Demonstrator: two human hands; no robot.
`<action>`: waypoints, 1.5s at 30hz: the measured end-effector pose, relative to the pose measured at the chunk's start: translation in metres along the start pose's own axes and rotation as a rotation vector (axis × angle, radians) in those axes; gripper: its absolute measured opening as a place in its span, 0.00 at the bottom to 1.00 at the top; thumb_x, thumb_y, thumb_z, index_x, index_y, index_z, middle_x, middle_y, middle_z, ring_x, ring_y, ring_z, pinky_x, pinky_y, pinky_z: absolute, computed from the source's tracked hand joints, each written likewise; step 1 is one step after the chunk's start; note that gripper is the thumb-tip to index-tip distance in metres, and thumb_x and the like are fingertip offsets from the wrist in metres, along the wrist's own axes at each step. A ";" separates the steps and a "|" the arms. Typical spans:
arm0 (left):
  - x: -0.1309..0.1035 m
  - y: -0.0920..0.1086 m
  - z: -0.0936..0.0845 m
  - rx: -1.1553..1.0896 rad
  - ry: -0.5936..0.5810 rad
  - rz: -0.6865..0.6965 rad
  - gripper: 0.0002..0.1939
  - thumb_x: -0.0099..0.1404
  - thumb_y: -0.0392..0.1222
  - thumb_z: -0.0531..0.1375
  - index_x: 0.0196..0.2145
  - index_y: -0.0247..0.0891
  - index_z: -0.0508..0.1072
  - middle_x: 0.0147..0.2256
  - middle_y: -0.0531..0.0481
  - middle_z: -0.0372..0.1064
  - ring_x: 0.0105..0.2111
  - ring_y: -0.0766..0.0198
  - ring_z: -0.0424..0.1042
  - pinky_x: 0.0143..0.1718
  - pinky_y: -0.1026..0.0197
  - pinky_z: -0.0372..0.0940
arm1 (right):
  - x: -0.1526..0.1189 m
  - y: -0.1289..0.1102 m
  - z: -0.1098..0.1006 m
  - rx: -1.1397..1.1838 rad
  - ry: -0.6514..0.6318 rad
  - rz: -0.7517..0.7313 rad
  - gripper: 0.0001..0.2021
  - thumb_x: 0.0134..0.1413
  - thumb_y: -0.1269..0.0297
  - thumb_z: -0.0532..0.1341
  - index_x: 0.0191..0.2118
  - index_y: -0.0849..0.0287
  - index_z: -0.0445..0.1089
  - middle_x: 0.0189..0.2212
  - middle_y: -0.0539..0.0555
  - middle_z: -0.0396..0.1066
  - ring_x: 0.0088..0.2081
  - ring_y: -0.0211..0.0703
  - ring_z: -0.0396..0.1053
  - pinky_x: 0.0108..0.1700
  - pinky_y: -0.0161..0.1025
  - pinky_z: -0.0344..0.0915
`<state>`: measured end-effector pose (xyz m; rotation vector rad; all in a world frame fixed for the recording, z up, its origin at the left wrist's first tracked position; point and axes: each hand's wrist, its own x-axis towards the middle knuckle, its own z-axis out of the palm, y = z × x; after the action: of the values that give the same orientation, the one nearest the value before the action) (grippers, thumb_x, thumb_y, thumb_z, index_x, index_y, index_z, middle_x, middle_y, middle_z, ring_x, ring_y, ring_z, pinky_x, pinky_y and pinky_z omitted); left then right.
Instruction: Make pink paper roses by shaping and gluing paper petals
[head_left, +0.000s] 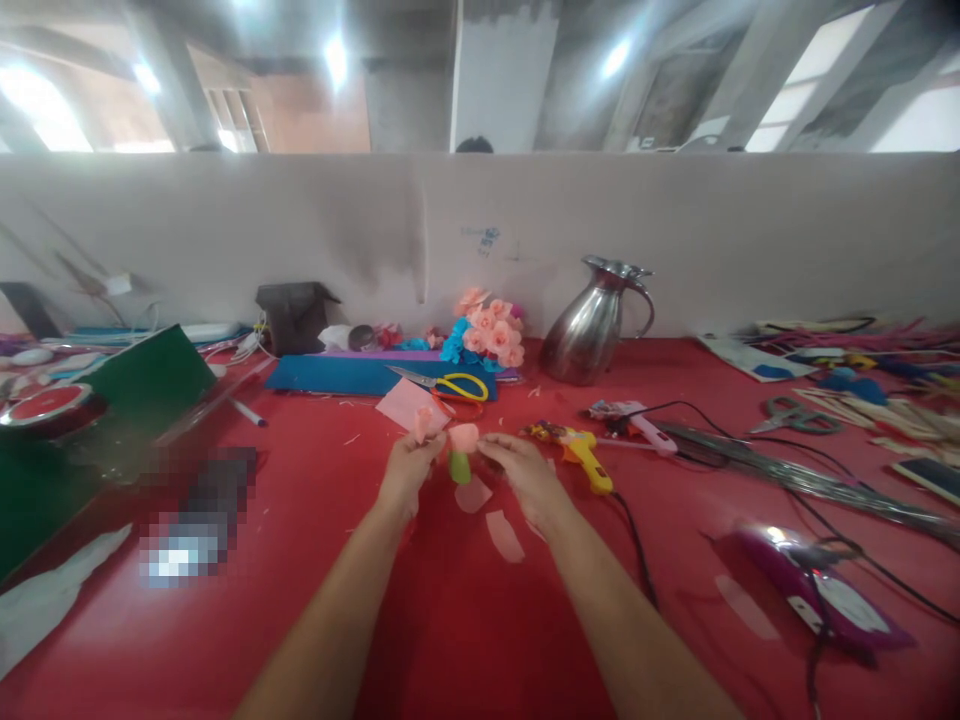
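My left hand is closed on a small rolled pink paper flower, which rises above its fingers. Pinched at the fingertips of my right hand is a pink paper petal, held beside the flower. Below the petal shows a green paper piece; what it is attached to, I cannot tell. Loose pink paper petals lie on the red table under my hands. Just beyond them are a pink paper sheet and yellow-handled scissors.
A yellow glue gun with a black cord lies to the right, near a pink-and-white glue gun. Behind stand a pink paper bouquet and a steel jug. A purple corded device sits front right, a green board left.
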<state>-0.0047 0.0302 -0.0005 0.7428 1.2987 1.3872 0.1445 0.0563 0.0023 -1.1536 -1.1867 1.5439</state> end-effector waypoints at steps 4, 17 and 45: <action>-0.003 -0.002 0.002 0.056 -0.073 -0.019 0.17 0.45 0.49 0.65 0.30 0.32 0.73 0.15 0.58 0.57 0.14 0.76 0.49 0.17 0.68 0.41 | -0.002 -0.002 0.002 0.089 -0.034 0.039 0.09 0.37 0.61 0.65 0.25 0.61 0.71 0.22 0.48 0.68 0.24 0.32 0.61 0.29 0.32 0.55; 0.008 -0.001 -0.012 0.077 0.107 0.001 0.14 0.46 0.44 0.64 0.30 0.32 0.73 0.21 0.50 0.70 0.13 0.77 0.48 0.17 0.68 0.45 | 0.001 0.000 -0.002 0.112 0.120 -0.031 0.09 0.36 0.59 0.63 0.25 0.60 0.69 0.22 0.51 0.69 0.22 0.35 0.61 0.26 0.33 0.56; -0.015 0.006 0.012 0.086 -0.039 0.135 0.07 0.46 0.41 0.62 0.19 0.33 0.72 0.17 0.52 0.63 0.19 0.71 0.58 0.21 0.67 0.52 | -0.011 0.004 0.011 -0.672 0.064 -0.435 0.11 0.50 0.63 0.55 0.33 0.57 0.74 0.31 0.53 0.75 0.31 0.42 0.70 0.34 0.37 0.62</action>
<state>0.0084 0.0206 0.0111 0.9265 1.3036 1.4235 0.1356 0.0423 0.0015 -1.2285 -1.8416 0.7868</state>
